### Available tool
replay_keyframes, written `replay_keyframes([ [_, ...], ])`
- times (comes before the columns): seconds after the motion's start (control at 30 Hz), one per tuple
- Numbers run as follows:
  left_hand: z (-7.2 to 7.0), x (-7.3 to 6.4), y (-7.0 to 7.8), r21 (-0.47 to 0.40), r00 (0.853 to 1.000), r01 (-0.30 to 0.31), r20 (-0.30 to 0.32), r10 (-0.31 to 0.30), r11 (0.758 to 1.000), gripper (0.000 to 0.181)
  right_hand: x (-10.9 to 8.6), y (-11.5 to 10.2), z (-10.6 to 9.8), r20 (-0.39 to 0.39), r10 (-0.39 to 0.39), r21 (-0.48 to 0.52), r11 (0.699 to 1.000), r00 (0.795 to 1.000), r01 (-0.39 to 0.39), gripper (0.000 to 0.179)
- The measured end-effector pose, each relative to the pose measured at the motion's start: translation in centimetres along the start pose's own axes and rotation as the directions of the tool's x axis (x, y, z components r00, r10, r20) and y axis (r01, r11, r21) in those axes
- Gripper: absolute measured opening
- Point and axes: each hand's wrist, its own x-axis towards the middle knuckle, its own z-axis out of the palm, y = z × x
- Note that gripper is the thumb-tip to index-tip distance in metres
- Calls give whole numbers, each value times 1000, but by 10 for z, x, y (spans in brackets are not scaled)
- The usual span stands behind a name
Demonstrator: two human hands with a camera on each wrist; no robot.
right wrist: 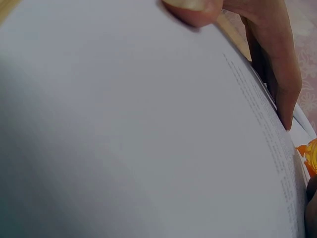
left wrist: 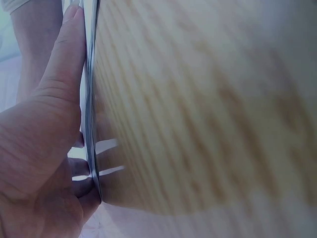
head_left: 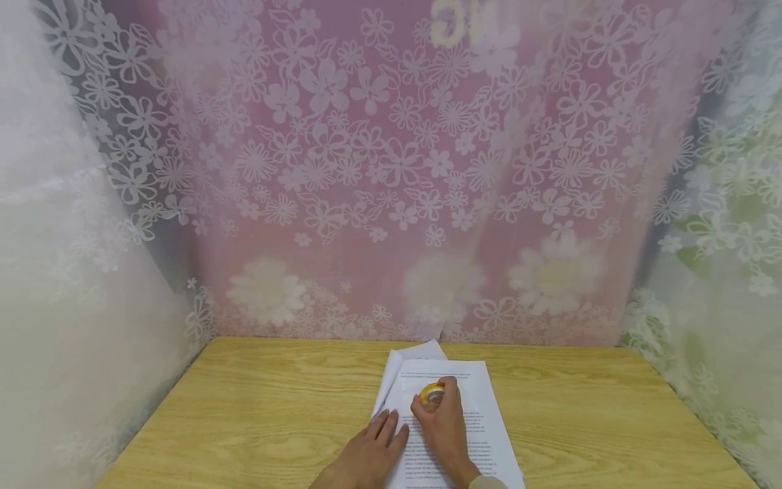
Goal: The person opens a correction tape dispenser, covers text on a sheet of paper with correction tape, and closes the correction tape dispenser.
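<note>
A printed sheet of paper (head_left: 482, 390) lies on the wooden table, over other white paper (head_left: 421, 352) that sticks out behind its left side. My right hand (head_left: 441, 421) pinches a small round yellow-orange tape dispenser (head_left: 431, 390) against the sheet, in the bare band above the main text. In the right wrist view, part of the tape dispenser (right wrist: 312, 154) shows at the right edge. Flat on the sheet's left side rests my left hand (head_left: 375, 448), fingers extended. The right wrist view shows that left hand (right wrist: 277, 54) too, with its thumb on the paper.
The wooden table (head_left: 269, 421) spreads to both sides of the paper. Behind it hangs a pink flowered curtain (head_left: 366, 265), with pale sheer panels at left (head_left: 79, 305) and right (head_left: 727, 326).
</note>
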Motion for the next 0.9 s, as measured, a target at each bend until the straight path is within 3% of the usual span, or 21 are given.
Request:
replay_keyframes([
  [0.13, -2, 0, 1, -8, 1000, 0, 2, 0, 1000, 95, 1, 1, -1, 13, 19, 21, 1000, 1000, -20, 48],
  [0.37, -5, -2, 0, -43, 1000, 1, 24, 0, 999, 96, 4, 4, -6, -7, 187, 203, 962, 982, -181, 52],
  [0.7, -1, -1, 1, -29, 1000, -11, -10, 10, 1000, 94, 3, 2, -7, 14, 189, 183, 965, 982, -188, 53],
  [0.9, 0, -2, -1, -55, 1000, -11, 0, 11, 998, 96, 3, 2, -7, 9, 245, 207, 948, 970, -241, 53],
])
